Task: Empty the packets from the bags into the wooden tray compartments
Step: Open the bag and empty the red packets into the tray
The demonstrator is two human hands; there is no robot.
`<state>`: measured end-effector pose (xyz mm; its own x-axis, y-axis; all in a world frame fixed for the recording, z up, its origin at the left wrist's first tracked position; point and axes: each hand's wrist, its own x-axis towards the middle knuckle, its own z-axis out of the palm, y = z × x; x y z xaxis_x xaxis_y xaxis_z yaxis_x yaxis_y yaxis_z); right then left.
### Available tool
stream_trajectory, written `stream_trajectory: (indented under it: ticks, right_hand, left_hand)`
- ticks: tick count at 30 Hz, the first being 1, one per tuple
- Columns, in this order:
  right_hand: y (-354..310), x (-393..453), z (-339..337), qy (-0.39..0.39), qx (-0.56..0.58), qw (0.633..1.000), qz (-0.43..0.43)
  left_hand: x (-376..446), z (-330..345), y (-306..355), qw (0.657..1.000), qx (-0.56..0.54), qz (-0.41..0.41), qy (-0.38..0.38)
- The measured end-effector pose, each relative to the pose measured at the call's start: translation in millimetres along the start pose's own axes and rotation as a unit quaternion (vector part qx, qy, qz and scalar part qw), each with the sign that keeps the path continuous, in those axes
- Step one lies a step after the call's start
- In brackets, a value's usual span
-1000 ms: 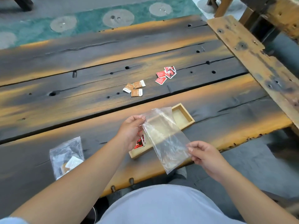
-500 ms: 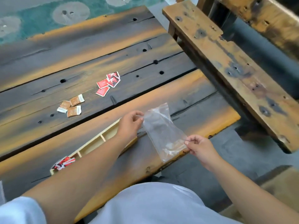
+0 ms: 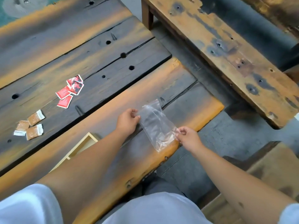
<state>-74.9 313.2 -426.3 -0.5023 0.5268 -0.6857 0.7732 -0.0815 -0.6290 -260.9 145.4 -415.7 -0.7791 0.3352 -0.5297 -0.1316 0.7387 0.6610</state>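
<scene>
Packets (image 3: 71,91) behind tray (image 3: 84,143), seemingly apart.

One head-worn view looks steeply down, close over the table's (image 3: 100,50) right end.

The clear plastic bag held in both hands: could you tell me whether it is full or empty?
Empty: the tabletop shows straight through the clear plastic bag.

Scorched plank table (image 3: 100,50) lit evenly, matching bench (image 3: 226,52) set beside it, grey floor (image 3: 226,136) seen between, green rug (image 3: 6,18) glimpsed beyond.
</scene>
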Motion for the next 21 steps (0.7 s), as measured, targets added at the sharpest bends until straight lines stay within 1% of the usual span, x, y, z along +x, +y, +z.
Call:
stream_trajectory:
  ticks: [3,7,11,13,15,17,19,21]
  right_hand:
    - [2.3,2.6,0.9,0.009,-0.034,0.999,-0.002]
    - [0.4,-2.4,-0.5,0.008,-0.036,0.999,0.003]
    - [-9.7,-18.3,2.0,0.061,-0.08,0.995,-0.003]
    - [-17.1,-29.3,7.6,0.075,-0.142,0.986,-0.04]
    - [-25.0,-40.9,16.1,0.065,-0.233,0.963,-0.116]
    - [-34.9,-53.4,28.8,0.039,-0.298,0.935,-0.189]
    - [-46.4,-66.0,46.0,0.01,-0.348,0.906,-0.24]
    - [-58.5,-80.1,67.6,-0.025,-0.396,0.874,-0.281]
  left_hand:
    - [4.9,5.9,-3.3,1.0,0.029,-0.011,-0.004]
    - [4.3,1.5,-9.2,0.996,0.084,-0.005,-0.026]
    - [-17.7,-12.2,-12.8,0.989,0.135,0.036,-0.039]
    - [-36.9,-21.7,-19.2,0.981,0.175,0.072,-0.041]
    - [-57.4,-32.6,-28.4,0.97,0.222,0.098,-0.029]
    - [-78.2,-45.1,-40.0,0.957,0.265,0.116,-0.004]
    - [-99.6,-59.8,-54.8,0.948,0.295,0.114,0.022]
    - [-121.8,-76.4,-73.3,0.947,0.303,0.096,0.043]
